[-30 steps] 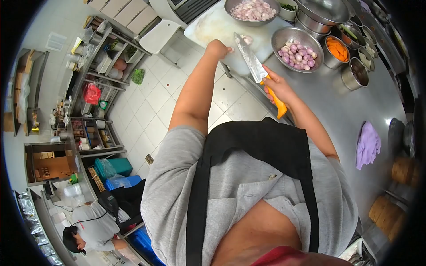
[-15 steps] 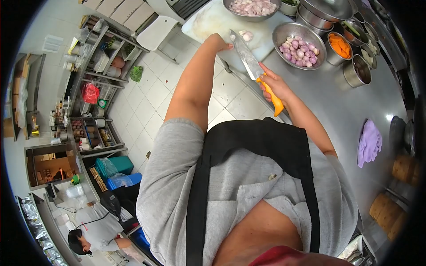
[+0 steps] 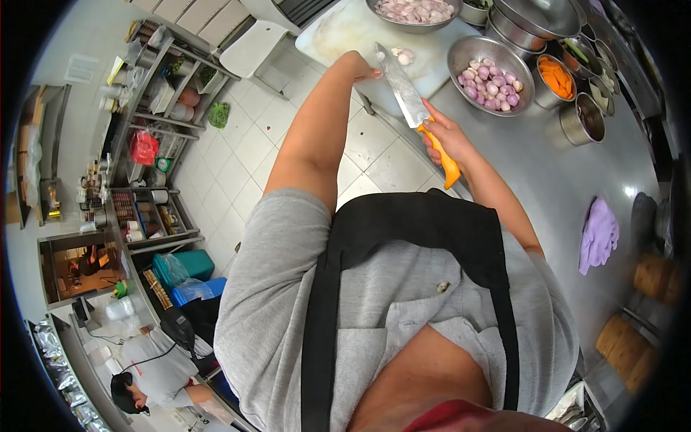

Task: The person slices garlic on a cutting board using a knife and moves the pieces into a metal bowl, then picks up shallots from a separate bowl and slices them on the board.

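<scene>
My right hand (image 3: pixel 444 135) is closed around the orange handle of a large knife (image 3: pixel 402 86), whose blade reaches up and left over the white cutting board (image 3: pixel 331 36). At the board's near edge, by the blade's tip, is my left hand (image 3: pixel 366 68); a thumb shows, but the other fingers are hidden behind the hand. Several pale peeled shallot pieces (image 3: pixel 404 55) lie on the board just right of the blade. A metal bowl of purple shallots (image 3: pixel 492 85) stands right of the board, and a bowl of sliced shallots (image 3: pixel 415 10) is at its far side.
Metal pots (image 3: pixel 582 120), one with orange carrot pieces (image 3: pixel 556 78), stand at the right. A purple glove (image 3: pixel 599 234) lies on the steel counter (image 3: pixel 536 169). A white stool (image 3: pixel 253 50) stands beyond the floor gap. Another person (image 3: pixel 155 367) is at lower left.
The view has shifted slightly. My left hand has moved a little up by the knife tip; my right hand keeps its hold on the knife.
</scene>
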The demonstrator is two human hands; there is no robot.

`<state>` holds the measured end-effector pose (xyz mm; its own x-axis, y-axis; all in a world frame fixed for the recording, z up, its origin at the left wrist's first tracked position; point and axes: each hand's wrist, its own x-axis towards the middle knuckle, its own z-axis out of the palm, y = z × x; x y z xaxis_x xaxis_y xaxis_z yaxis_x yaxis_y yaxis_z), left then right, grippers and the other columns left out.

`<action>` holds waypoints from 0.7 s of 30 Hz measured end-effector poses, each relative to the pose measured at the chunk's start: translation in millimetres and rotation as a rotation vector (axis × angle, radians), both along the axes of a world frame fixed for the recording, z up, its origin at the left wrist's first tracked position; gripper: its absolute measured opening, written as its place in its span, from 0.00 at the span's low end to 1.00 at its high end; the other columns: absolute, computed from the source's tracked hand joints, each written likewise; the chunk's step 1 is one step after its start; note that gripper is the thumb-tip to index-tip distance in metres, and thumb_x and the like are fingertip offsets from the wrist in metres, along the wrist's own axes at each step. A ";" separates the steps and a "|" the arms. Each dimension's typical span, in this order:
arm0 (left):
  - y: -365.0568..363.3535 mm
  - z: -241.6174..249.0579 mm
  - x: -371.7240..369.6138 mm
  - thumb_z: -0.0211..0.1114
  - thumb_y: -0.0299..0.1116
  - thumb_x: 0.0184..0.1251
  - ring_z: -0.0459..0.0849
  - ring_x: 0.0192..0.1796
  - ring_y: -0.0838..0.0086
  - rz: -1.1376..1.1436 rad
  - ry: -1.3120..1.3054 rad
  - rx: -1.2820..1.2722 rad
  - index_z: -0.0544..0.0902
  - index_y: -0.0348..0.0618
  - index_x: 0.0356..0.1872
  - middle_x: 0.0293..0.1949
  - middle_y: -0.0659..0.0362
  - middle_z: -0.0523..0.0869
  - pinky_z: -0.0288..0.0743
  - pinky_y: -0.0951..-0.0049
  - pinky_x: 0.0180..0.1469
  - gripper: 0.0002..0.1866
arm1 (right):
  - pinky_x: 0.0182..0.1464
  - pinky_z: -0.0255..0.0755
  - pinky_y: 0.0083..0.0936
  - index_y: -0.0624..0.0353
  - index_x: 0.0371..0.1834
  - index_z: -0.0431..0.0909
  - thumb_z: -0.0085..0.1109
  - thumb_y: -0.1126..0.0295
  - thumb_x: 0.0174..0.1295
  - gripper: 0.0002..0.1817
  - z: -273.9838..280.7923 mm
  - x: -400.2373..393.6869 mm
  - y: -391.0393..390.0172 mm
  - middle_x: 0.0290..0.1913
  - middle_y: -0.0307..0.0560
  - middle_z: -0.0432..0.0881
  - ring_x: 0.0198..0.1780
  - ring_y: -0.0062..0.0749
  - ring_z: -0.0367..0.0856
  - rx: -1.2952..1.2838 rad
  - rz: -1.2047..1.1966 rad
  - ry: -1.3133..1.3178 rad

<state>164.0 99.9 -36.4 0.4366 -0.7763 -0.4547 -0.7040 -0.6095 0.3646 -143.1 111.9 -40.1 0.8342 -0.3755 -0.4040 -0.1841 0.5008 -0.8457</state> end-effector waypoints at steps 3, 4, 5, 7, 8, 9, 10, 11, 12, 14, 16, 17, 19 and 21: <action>1.1 3.2 -6.0 0.75 0.60 0.42 0.68 0.14 0.70 -0.005 -0.015 0.021 0.70 0.41 0.05 0.09 0.58 0.71 0.64 0.67 0.22 0.33 | 0.17 0.59 0.18 0.34 0.75 0.48 0.45 0.63 0.69 0.31 -6.9 -1.8 -2.9 0.24 0.37 0.67 0.15 0.18 0.62 0.019 -0.032 -0.003; 0.1 5.8 -7.5 0.75 0.60 0.42 0.68 0.14 0.70 -0.006 -0.046 0.056 0.70 0.41 0.05 0.09 0.58 0.71 0.64 0.67 0.22 0.33 | 0.17 0.59 0.18 0.34 0.75 0.48 0.45 0.63 0.69 0.31 -7.3 -2.5 -2.7 0.24 0.37 0.67 0.15 0.18 0.62 0.019 -0.032 -0.003; -1.9 4.0 -5.9 0.75 0.60 0.42 0.68 0.14 0.70 -0.006 -0.046 0.054 0.70 0.41 0.05 0.09 0.58 0.71 0.64 0.67 0.22 0.33 | 0.17 0.60 0.20 0.37 0.75 0.48 0.45 0.64 0.69 0.32 -6.1 -3.4 -2.9 0.24 0.38 0.68 0.15 0.20 0.63 0.035 -0.021 -0.002; -7.6 -0.7 -1.7 0.75 0.59 0.43 0.67 0.13 0.71 -0.033 -0.031 0.134 0.69 0.41 0.05 0.08 0.59 0.70 0.63 0.67 0.21 0.33 | 0.18 0.60 0.21 0.40 0.75 0.48 0.45 0.65 0.68 0.32 -4.2 -3.4 -4.2 0.23 0.39 0.68 0.16 0.21 0.63 0.045 -0.011 -0.002; -7.3 2.1 -3.8 0.75 0.59 0.43 0.67 0.13 0.71 -0.033 -0.032 0.132 0.69 0.41 0.05 0.08 0.59 0.70 0.63 0.67 0.21 0.33 | 0.18 0.60 0.21 0.39 0.75 0.48 0.45 0.64 0.68 0.32 -4.0 -2.2 -3.9 0.24 0.39 0.68 0.16 0.21 0.63 0.057 -0.008 -0.006; -5.3 5.5 -7.0 0.74 0.59 0.44 0.67 0.13 0.71 -0.017 -0.027 0.127 0.69 0.41 0.04 0.08 0.59 0.69 0.63 0.67 0.22 0.33 | 0.18 0.60 0.21 0.39 0.75 0.48 0.46 0.64 0.68 0.32 -3.9 -1.5 -3.6 0.24 0.39 0.68 0.16 0.21 0.63 0.069 -0.004 -0.010; -4.3 7.7 -8.6 0.72 0.60 0.46 0.66 0.13 0.71 0.000 -0.023 0.122 0.69 0.42 0.04 0.08 0.59 0.69 0.64 0.66 0.23 0.34 | 0.18 0.60 0.21 0.39 0.75 0.48 0.46 0.64 0.68 0.32 -3.2 -1.5 -3.9 0.24 0.39 0.68 0.16 0.21 0.63 0.068 -0.004 -0.011; -4.4 7.0 -7.4 0.72 0.60 0.46 0.66 0.13 0.71 -0.001 -0.025 0.122 0.69 0.42 0.04 0.08 0.59 0.69 0.64 0.66 0.23 0.34 | 0.18 0.60 0.21 0.39 0.75 0.48 0.46 0.64 0.68 0.32 -2.3 -1.5 -4.4 0.24 0.39 0.68 0.16 0.21 0.63 0.066 -0.003 -0.007; -4.3 5.3 -5.7 0.71 0.60 0.47 0.66 0.13 0.71 -0.012 -0.007 0.119 0.69 0.42 0.04 0.08 0.59 0.69 0.64 0.66 0.23 0.34 | 0.18 0.60 0.21 0.39 0.75 0.49 0.46 0.64 0.68 0.32 -1.8 -1.6 -5.1 0.24 0.39 0.68 0.16 0.21 0.63 0.064 -0.002 -0.002; -6.9 4.4 -4.8 0.71 0.60 0.48 0.66 0.14 0.72 -0.025 0.012 0.116 0.69 0.42 0.04 0.08 0.59 0.68 0.63 0.66 0.23 0.34 | 0.18 0.60 0.22 0.39 0.75 0.49 0.45 0.64 0.68 0.32 -4.2 -0.7 -6.2 0.24 0.39 0.68 0.16 0.21 0.62 0.073 0.005 -0.002; -10.9 6.4 -5.0 0.73 0.58 0.48 0.67 0.14 0.73 -0.066 -0.014 0.218 0.71 0.42 0.05 0.09 0.60 0.69 0.63 0.68 0.21 0.31 | 0.18 0.60 0.22 0.39 0.75 0.49 0.45 0.64 0.68 0.32 -4.2 0.7 -7.8 0.24 0.39 0.68 0.16 0.22 0.62 0.079 0.014 -0.002; -10.9 7.1 -5.3 0.73 0.58 0.48 0.67 0.14 0.73 -0.065 -0.013 0.216 0.71 0.42 0.05 0.09 0.60 0.69 0.63 0.68 0.21 0.31 | 0.18 0.60 0.22 0.38 0.75 0.49 0.45 0.64 0.68 0.32 -3.5 2.3 -8.1 0.24 0.39 0.67 0.15 0.22 0.62 0.069 0.016 0.003; -9.1 7.4 -6.7 0.75 0.55 0.47 0.68 0.14 0.73 -0.006 0.027 0.167 0.72 0.41 0.06 0.08 0.60 0.69 0.62 0.69 0.19 0.30 | 0.18 0.60 0.22 0.38 0.75 0.48 0.45 0.64 0.68 0.32 -1.9 4.9 -8.0 0.24 0.39 0.67 0.15 0.21 0.62 0.059 0.020 0.009; -8.1 2.3 -5.1 0.75 0.55 0.47 0.69 0.15 0.72 0.027 0.035 0.123 0.73 0.41 0.06 0.09 0.59 0.71 0.62 0.68 0.19 0.30 | 0.18 0.60 0.22 0.38 0.75 0.48 0.45 0.65 0.68 0.32 0.9 6.0 -8.3 0.24 0.40 0.67 0.15 0.22 0.62 0.035 0.030 0.005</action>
<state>158.9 91.8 -34.1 0.4385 -0.7022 -0.5609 -0.6751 -0.6693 0.3102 -137.1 103.6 -39.2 0.8426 -0.3362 -0.4208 -0.2035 0.5245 -0.8267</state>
